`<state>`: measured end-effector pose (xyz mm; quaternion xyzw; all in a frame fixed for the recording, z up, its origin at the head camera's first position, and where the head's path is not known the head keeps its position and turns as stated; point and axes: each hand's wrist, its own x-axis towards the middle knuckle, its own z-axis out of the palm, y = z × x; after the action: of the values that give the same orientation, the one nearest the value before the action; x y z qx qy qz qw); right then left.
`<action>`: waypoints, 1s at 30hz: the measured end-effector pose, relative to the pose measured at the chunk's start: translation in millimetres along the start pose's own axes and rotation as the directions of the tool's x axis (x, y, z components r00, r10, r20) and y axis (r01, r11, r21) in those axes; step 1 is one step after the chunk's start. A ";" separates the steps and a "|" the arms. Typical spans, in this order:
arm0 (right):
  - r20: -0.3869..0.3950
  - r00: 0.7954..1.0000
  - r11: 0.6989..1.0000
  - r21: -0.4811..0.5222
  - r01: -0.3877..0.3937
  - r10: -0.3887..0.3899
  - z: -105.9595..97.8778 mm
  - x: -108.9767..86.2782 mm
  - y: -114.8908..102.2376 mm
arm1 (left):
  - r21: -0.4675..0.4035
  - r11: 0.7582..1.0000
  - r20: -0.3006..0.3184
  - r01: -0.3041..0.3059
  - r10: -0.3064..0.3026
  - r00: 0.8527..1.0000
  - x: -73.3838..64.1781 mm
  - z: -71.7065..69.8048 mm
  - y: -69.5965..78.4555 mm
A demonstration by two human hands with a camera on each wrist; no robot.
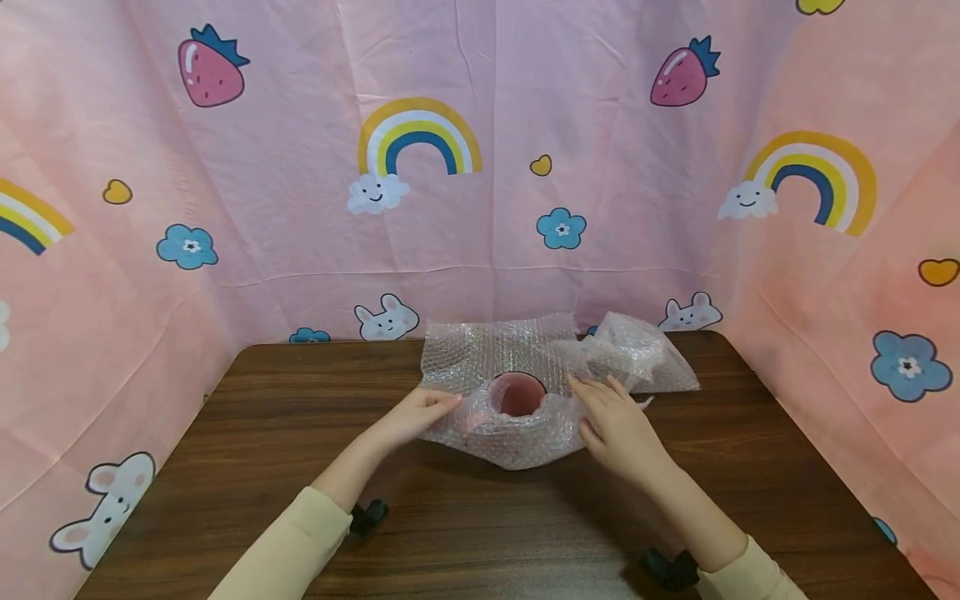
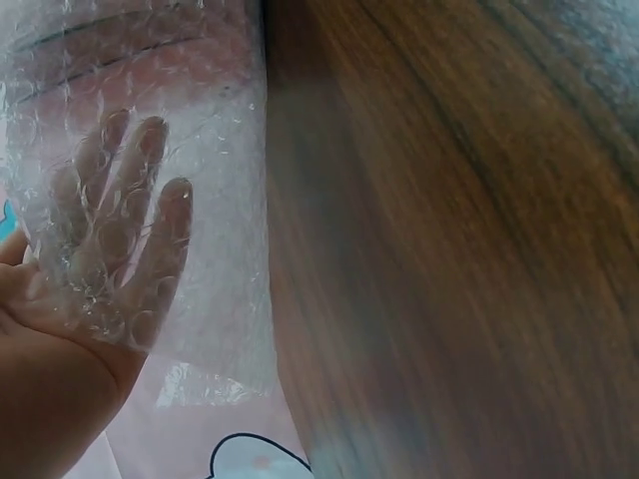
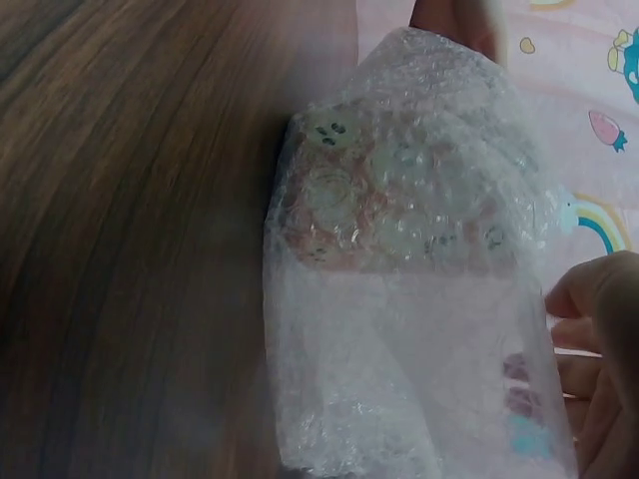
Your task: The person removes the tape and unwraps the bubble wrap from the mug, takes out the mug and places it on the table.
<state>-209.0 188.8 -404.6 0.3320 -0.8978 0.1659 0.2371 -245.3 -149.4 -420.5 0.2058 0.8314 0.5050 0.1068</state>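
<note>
A pink cup [image 1: 520,393] stands upright with its round mouth facing up, wrapped around its front and sides by clear bubble wrap [image 1: 510,454]. Printed pale faces on the cup [image 3: 399,190] show through the plastic in the right wrist view. My left hand [image 1: 420,414] is at the wrap's left side; its extended fingers [image 2: 175,215] show through the film in the left wrist view. At the right side, my right hand [image 1: 622,429] has its fingers stretched forward, fingertips right at the sheet's edge. Its thumb [image 3: 584,284] sits beside that edge.
Behind the cup, the sheet's far part [image 1: 495,337] lies flat toward the back edge. Another crumpled piece of bubble wrap [image 1: 637,358] lies at the back right. Under everything is a dark wooden table [image 1: 465,542], enclosed by a pink printed curtain [image 1: 300,167].
</note>
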 end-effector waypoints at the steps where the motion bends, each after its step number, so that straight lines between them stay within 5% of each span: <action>1: 0.018 1.000 1.000 0.007 -0.025 0.024 0.1 -0.6 0.7 | 0.003 1.000 0.002 -0.001 0.001 1.000 -0.2 0.2 0.2; 17: 0.054 0.966 0.949 0.180 -0.258 0.253 -0.2 -3.9 8.1 | -0.065 0.996 0.010 0.062 -0.061 0.998 -3.6 0.7 4.6; 30: -0.026 0.959 0.904 0.343 -0.257 0.282 -9.5 -6.9 5.1 | -0.128 0.990 -0.003 0.062 -0.063 0.998 -4.4 -0.4 9.9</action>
<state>-204.8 200.4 -401.1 0.2337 -0.8840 0.3601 0.1851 -239.2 -147.7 -411.7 0.1704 0.8036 0.5545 0.1328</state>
